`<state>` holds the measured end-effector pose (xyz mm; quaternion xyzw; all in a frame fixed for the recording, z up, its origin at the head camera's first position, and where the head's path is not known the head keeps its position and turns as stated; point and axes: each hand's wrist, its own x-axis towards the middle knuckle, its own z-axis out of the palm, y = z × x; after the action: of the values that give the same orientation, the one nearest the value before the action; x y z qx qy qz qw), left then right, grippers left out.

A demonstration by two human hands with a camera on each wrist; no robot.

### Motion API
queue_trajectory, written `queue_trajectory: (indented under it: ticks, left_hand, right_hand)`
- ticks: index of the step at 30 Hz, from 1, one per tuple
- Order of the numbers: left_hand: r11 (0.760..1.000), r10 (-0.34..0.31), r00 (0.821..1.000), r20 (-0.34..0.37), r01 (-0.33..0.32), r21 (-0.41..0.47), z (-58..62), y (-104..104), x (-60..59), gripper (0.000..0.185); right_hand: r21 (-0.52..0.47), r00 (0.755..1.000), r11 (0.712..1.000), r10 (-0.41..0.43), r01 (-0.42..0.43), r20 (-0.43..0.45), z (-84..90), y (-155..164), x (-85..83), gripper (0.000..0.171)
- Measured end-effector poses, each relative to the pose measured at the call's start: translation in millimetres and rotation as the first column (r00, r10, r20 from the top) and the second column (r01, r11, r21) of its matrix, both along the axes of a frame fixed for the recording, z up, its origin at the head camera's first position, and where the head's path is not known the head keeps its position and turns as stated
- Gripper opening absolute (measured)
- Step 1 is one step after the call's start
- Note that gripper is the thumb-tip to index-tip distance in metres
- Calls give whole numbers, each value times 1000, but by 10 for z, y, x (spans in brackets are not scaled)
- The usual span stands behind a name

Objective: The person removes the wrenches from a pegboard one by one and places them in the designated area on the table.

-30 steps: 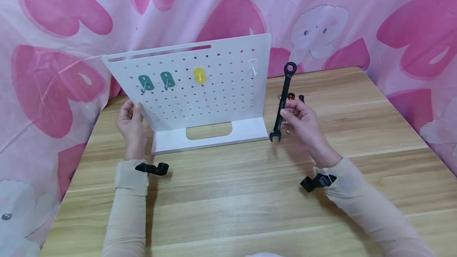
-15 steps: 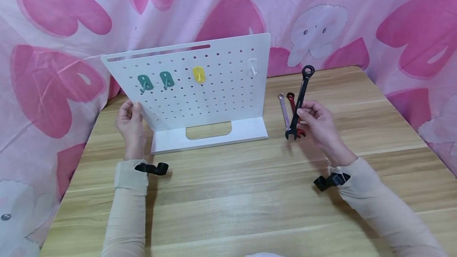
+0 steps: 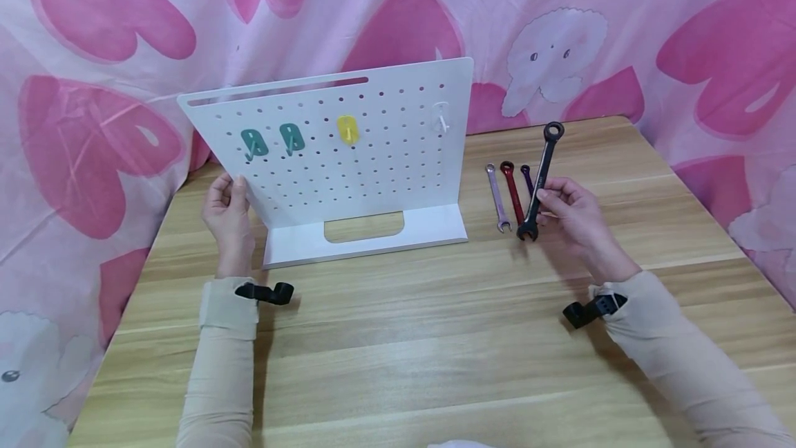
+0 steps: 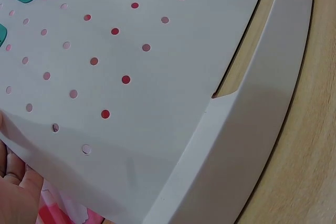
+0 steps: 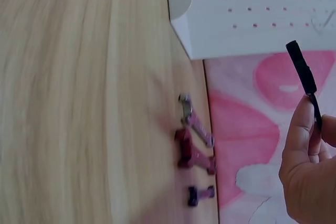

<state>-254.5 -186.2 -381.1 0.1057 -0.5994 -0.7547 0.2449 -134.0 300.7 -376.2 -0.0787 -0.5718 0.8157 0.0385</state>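
Note:
My left hand [image 3: 229, 220] holds the left edge of a white pegboard [image 3: 329, 164], its thumb on the front face and its fingers mostly hidden behind. The board stands on its flat base on the table. Over at the right, my right hand [image 3: 578, 220] pinches a black combination wrench [image 3: 541, 177] near its middle. The wrench is raised off the table, ring end up and open end down. Lying just left of and behind it are a lilac wrench [image 3: 497, 199], a red wrench [image 3: 513, 192] and a dark purple wrench [image 3: 526, 175], the last partly covered.
Two green hooks [image 3: 291, 137], a yellow hook [image 3: 347, 130] and a clear hook [image 3: 440, 118] are fixed on the board; nothing hangs from them. The wooden table [image 3: 385, 351] runs back to a pink patterned curtain [image 3: 398, 26].
My right hand has carried the black wrench rightward, away from the board's right edge, uncovering the wrenches behind it. The left hand has stayed at the board's edge.

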Motion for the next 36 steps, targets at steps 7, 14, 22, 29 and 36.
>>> queue_trajectory:
  ticks: [7,14,22,29,36]
  left_hand:
    - [1000,-6,1000,2,6,-8,6,3,-5,27]
    - [1000,-11,1000,0,11,-6,12,5,-4,27]
    - [1000,-11,1000,5,11,-18,3,1,1,27]
    - [1000,-17,1000,-2,17,-15,2,-1,1,28]
    - [1000,-10,1000,2,10,-21,-1,-4,12,27]
  right_hand:
    - [44,997,998,33,-36,75,-57,242,-18,7]
    - [20,988,997,65,-69,143,-127,451,-37,10]
    - [46,967,991,108,-122,231,-191,619,-55,11]
    - [117,949,980,124,-164,289,-223,709,-76,13]
    - [147,939,967,157,-209,306,-254,776,-118,16]
